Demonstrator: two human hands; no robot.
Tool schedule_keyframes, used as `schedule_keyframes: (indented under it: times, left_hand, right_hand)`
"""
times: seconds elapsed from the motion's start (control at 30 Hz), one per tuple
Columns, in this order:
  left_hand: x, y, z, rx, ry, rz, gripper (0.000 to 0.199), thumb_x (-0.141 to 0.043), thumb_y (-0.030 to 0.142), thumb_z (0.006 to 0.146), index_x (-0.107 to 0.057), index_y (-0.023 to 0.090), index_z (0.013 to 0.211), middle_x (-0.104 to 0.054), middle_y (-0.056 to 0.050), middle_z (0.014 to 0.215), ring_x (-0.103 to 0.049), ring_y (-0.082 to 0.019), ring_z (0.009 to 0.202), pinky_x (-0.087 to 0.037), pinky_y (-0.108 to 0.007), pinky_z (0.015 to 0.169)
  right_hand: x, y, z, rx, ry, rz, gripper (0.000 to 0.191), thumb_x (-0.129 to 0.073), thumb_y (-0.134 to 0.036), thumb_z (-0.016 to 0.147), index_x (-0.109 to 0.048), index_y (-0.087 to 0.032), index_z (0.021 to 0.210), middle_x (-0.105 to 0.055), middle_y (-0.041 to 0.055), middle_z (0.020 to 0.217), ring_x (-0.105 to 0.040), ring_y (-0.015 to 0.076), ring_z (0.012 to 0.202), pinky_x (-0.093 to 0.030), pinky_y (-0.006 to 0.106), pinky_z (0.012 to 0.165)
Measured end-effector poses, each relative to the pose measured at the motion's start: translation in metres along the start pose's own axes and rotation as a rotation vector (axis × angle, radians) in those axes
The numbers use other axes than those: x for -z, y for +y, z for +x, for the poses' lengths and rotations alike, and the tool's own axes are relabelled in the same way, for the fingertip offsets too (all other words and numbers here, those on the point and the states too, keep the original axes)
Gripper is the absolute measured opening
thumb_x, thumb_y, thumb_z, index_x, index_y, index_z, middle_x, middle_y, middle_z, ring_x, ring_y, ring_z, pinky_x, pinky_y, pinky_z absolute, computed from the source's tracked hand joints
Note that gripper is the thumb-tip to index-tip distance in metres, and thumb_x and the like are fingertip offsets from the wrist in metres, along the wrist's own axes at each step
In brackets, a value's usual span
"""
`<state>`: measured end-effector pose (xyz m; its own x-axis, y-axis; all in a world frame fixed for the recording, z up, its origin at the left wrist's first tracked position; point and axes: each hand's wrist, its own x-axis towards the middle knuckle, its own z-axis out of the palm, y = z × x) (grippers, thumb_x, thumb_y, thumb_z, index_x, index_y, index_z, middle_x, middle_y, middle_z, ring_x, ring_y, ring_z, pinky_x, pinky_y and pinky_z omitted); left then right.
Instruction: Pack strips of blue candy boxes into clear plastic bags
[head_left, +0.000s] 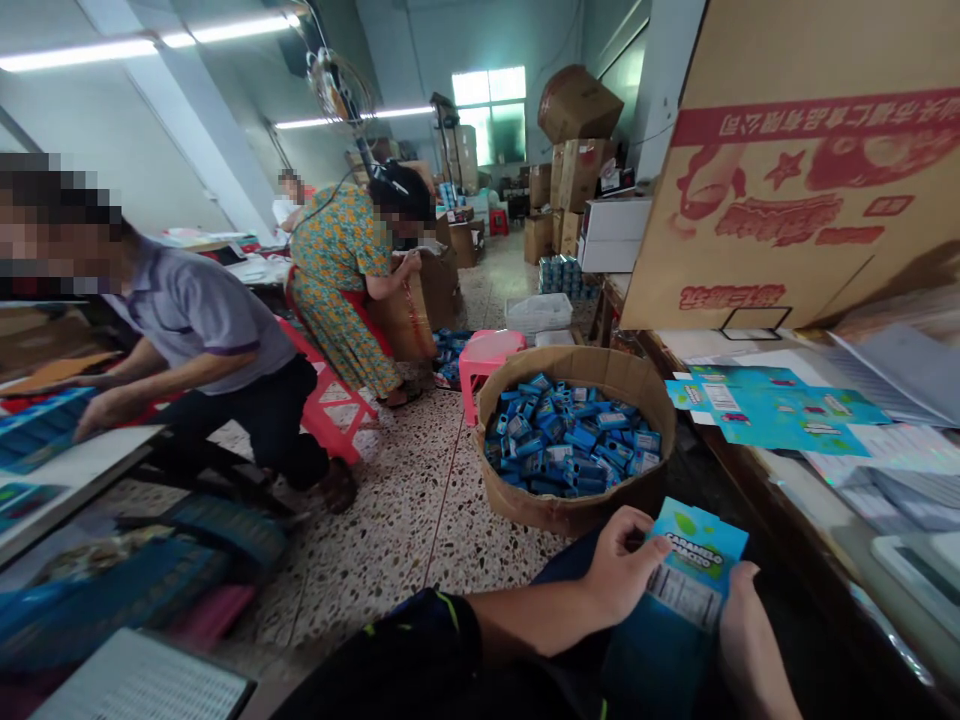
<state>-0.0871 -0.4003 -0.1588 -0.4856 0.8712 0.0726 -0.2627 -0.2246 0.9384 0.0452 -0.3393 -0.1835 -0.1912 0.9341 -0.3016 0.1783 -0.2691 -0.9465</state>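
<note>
A blue printed carton (686,575) lettered "CARAMELO MACIZO" is upright between my hands, low at the right. My left hand (622,570) is closed on its left edge, the thumb lying across the printed front. Along the right edge my right hand (754,640) grips the same carton; its thumb shows, while the other fingers are hidden. A top flap stands up, and the lower part fades into shadow. Just beyond my hands, a cut-down round cardboard bin (517,510) holds many small blue packets (570,435).
Flat unfolded blue cartons (787,405) and papers lie on the right table beside a large cardboard sheet (810,170). A pink stool (487,350) stands behind the bin. One person (210,310) works at the left table; another (345,260) bends over a cardboard box (416,310).
</note>
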Motion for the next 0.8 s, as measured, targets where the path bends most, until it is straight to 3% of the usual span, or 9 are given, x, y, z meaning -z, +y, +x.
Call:
schedule_keyframes:
  times: [0.07, 0.17, 0.33, 0.4, 0.47, 0.53, 0.63, 0.7, 0.8]
  left_hand:
    - [-0.002, 0.001, 0.002, -0.021, -0.021, 0.117, 0.057, -0.079, 0.068, 0.074, -0.059, 0.015, 0.072, -0.056, -0.003, 0.084, -0.052, -0.016, 0.081, -0.04, -0.029, 0.074]
    - [-0.007, 0.003, 0.003, -0.002, -0.087, 0.207, 0.056, -0.076, 0.068, 0.077, -0.059, 0.015, 0.071, -0.055, -0.003, 0.082, -0.052, -0.016, 0.079, -0.038, -0.029, 0.072]
    - [-0.019, 0.001, 0.003, 0.206, -0.11, 0.091, 0.058, -0.074, 0.065, 0.076, -0.045, 0.017, 0.058, -0.039, 0.004, 0.062, -0.038, -0.011, 0.065, -0.033, -0.028, 0.065]
    - [-0.022, 0.001, 0.004, 0.254, -0.115, 0.099, 0.044, -0.072, 0.051, 0.079, -0.049, 0.017, 0.063, -0.038, 0.004, 0.062, -0.038, -0.011, 0.064, -0.033, -0.027, 0.064]
    - [-0.021, 0.003, 0.007, 0.277, -0.112, 0.146, 0.024, -0.071, 0.034, 0.077, -0.063, 0.015, 0.089, -0.054, 0.001, 0.078, -0.049, -0.013, 0.071, -0.04, -0.027, 0.068]
    - [-0.016, 0.007, 0.013, 0.227, -0.15, 0.271, 0.042, -0.07, 0.025, 0.074, -0.065, 0.017, 0.115, -0.063, -0.006, 0.105, -0.059, -0.018, 0.09, -0.048, -0.03, 0.081]
    - [-0.007, 0.017, 0.024, -0.002, -0.413, 0.553, 0.016, -0.064, 0.028, 0.083, -0.073, 0.018, 0.09, -0.071, -0.009, 0.105, -0.065, -0.023, 0.102, -0.045, -0.039, 0.102]
    - [-0.003, 0.029, 0.03, -0.125, -0.598, 0.661, 0.023, -0.059, 0.031, 0.088, -0.068, 0.019, 0.071, -0.074, -0.006, 0.089, -0.068, -0.022, 0.096, -0.038, -0.045, 0.111]
    - [-0.003, 0.06, 0.033, -0.276, -0.737, 0.667, 0.021, -0.063, 0.034, 0.086, -0.065, 0.02, 0.07, -0.073, -0.003, 0.085, -0.069, -0.022, 0.093, -0.029, -0.049, 0.119]
  right_hand:
    - [0.001, -0.006, -0.015, -0.004, 0.128, -0.009, 0.084, -0.044, -0.087, 0.082, -0.072, -0.012, 0.107, -0.075, 0.0174, 0.096, -0.072, 0.0371, 0.099, -0.062, 0.044, 0.08]
    - [0.004, -0.018, -0.033, 0.149, 0.286, 0.054, 0.082, -0.057, -0.076, 0.083, -0.057, -0.015, 0.138, -0.068, 0.0164, 0.127, -0.067, 0.0337, 0.113, -0.06, 0.043, 0.089]
    - [0.026, -0.034, -0.036, 0.187, 0.156, 0.078, 0.092, -0.072, -0.065, 0.077, -0.04, -0.024, 0.153, -0.069, 0.012, 0.119, -0.069, 0.029, 0.102, -0.059, 0.046, 0.088]
    - [0.039, -0.035, -0.03, 0.185, 0.048, -0.031, 0.085, -0.073, -0.064, 0.076, -0.05, -0.025, 0.148, -0.07, 0.0117, 0.119, -0.069, 0.0306, 0.104, -0.057, 0.049, 0.092]
    - [0.05, -0.034, -0.021, 0.256, -0.031, -0.197, 0.067, -0.069, -0.065, 0.076, -0.069, -0.023, 0.128, -0.071, 0.0115, 0.121, -0.066, 0.0321, 0.113, -0.052, 0.05, 0.104]
    - [0.059, -0.035, -0.014, 0.35, -0.054, -0.328, 0.055, -0.066, -0.066, 0.074, -0.08, -0.021, 0.101, -0.072, 0.0112, 0.114, -0.065, 0.0328, 0.115, -0.048, 0.048, 0.11]
    - [0.065, -0.046, -0.012, 0.335, -0.207, -0.414, 0.05, -0.066, -0.069, 0.072, -0.081, -0.023, 0.083, -0.074, 0.0101, 0.097, -0.07, 0.0324, 0.1, -0.056, 0.045, 0.098]
    - [0.066, -0.063, -0.021, 0.234, -0.377, -0.42, 0.051, -0.066, -0.072, 0.073, -0.08, -0.024, 0.08, -0.075, 0.009, 0.087, -0.071, 0.0318, 0.088, -0.06, 0.043, 0.085]
    - [0.065, -0.094, -0.043, 0.198, -0.484, -0.422, 0.05, -0.067, -0.072, 0.074, -0.079, -0.023, 0.078, -0.075, 0.0075, 0.083, -0.07, 0.0302, 0.083, -0.06, 0.039, 0.076]
